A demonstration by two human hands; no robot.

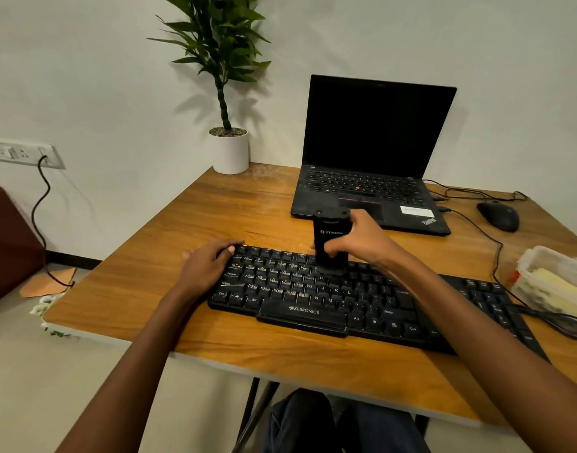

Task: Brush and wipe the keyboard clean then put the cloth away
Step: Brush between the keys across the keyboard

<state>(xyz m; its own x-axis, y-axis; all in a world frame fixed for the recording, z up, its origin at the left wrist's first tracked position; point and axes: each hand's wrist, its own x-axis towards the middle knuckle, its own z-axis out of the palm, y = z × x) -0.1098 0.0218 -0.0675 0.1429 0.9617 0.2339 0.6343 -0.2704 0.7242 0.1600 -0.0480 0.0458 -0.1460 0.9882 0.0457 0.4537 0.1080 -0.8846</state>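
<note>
Keyboard point(329, 299) flat on desk point(189, 223), front edge | left hand point(205, 266) fingers straight, pressing its top-left corner | right hand point(355, 240) gripping upright black brush tool point(329, 243), tip on keys.

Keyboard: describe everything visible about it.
The keyboard is black, full-size, plastic-looking, with white legends and ZEBRONICS on its front lip. It lies flat on the wooden table, angled, right end nearer the person. The left hand rests on its far left corner; the right hand holds a black cylindrical tool upright, lower end on the upper key rows.
</note>
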